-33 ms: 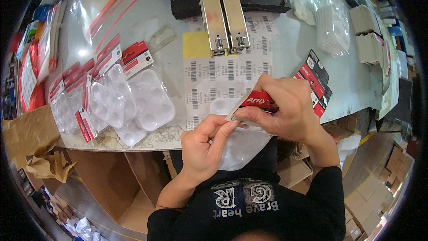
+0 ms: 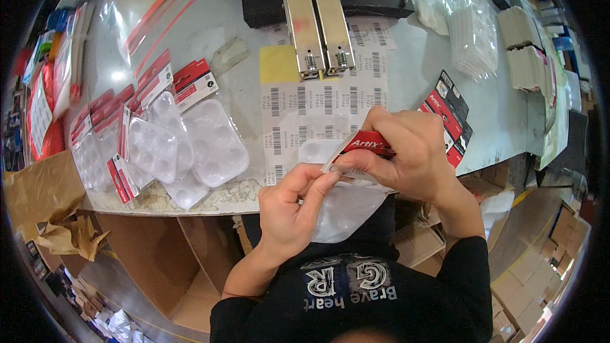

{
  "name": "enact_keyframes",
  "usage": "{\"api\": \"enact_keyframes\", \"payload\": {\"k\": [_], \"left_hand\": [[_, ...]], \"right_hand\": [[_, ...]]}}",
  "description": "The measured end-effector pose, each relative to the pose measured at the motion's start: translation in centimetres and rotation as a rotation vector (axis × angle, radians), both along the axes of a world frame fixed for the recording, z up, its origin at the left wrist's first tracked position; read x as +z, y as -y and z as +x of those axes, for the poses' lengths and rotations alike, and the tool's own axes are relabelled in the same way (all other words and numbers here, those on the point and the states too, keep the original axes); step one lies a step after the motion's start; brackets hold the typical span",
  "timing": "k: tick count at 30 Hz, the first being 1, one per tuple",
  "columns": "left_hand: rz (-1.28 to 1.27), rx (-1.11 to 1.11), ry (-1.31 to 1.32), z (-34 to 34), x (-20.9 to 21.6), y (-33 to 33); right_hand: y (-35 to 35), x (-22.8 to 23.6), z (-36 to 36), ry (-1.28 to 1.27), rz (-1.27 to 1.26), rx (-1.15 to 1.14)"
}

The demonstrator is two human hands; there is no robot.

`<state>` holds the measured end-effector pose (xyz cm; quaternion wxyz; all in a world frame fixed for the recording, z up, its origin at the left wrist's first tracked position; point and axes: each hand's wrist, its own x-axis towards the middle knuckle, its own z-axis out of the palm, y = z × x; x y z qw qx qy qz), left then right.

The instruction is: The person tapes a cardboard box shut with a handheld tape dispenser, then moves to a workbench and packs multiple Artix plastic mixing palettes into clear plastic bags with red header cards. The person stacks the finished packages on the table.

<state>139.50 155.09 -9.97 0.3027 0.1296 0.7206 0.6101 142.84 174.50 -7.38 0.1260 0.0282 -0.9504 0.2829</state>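
Note:
Just beyond the table's front edge, I hold a red header card (image 2: 370, 144) with both hands. My right hand (image 2: 413, 155) is closed round the card, which looks bent, its thumb pressing on the near side. My left hand (image 2: 286, 209) pinches the card's left end between thumb and fingers. Below the card hangs a white plastic paint palette (image 2: 346, 216) with round wells, partly hidden by my hands. Whether a clear bag encloses it I cannot tell. Behind the card, part of a white plastic piece (image 2: 316, 150) lies over a sheet of barcode labels (image 2: 298, 98).
Several bagged white palettes (image 2: 219, 146) with red cards lie at left. A black machine (image 2: 264, 3) with metal bars stands at the back. Red-and-black cards (image 2: 448, 117) lie at right, near a clear bag of white pieces (image 2: 473, 38). Cardboard boxes (image 2: 149, 257) stand below the table.

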Motion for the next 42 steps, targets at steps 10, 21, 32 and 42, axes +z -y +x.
{"api": "enact_keyframes", "payload": {"k": [10, 21, 32, 42], "left_hand": [[0.003, -0.050, -0.295, 0.1, -0.1, -0.2], [0.139, 0.427, -0.015, -0.9, -3.0, 0.4], [0.086, 0.406, -0.088, -0.6, -3.0, 0.1], [0.055, 0.348, -0.085, -1.3, -1.8, -0.8]], "right_hand": [[-1.0, -0.5, 0.0, -0.088, -0.034, -0.015], [-1.5, -2.0, 2.9, 0.610, -1.070, -0.287], [-1.3, -2.2, 2.9, 0.604, -1.111, -0.294], [0.3, -2.1, 1.5, 0.627, -1.281, -0.423]]}}
